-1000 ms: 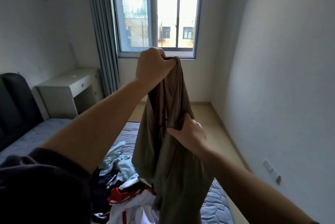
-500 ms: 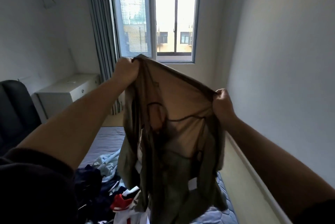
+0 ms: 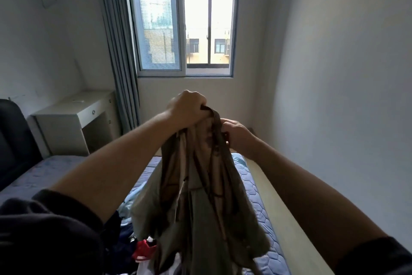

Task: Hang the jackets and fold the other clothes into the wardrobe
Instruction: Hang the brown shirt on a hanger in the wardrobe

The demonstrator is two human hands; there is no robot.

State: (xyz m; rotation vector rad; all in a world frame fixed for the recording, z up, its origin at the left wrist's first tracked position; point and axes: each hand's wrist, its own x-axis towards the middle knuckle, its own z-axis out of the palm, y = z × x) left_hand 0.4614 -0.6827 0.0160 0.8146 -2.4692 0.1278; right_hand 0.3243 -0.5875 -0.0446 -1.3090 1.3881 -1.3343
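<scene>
Head view puts you early in the job. Your left hand (image 3: 189, 107) is a tight fist, fingers curled round the top edge of one olive-brown garment (image 3: 200, 196). Your right hand (image 3: 237, 135), just beside it, has its fingers (image 3: 224, 124) curled in and pinching the same edge. The cloth hangs straight down from your fingers in a bunch, neither folded nor on a hanger (jacket or not, I cannot tell).

Below your fingers, behind the hanging cloth, one heap of clothes (image 3: 124, 239) lies unsorted on the bed (image 3: 252, 185). In it I make out a red-and-white piece, a dark blue one, a pale blue one and a white one. That is at least four; the rest is hidden.

No wardrobe or hanger is in sight. My judgement: nothing shows as put away, and nearly everything is left.

Count: two hands, one garment held, one heap, one bed.
</scene>
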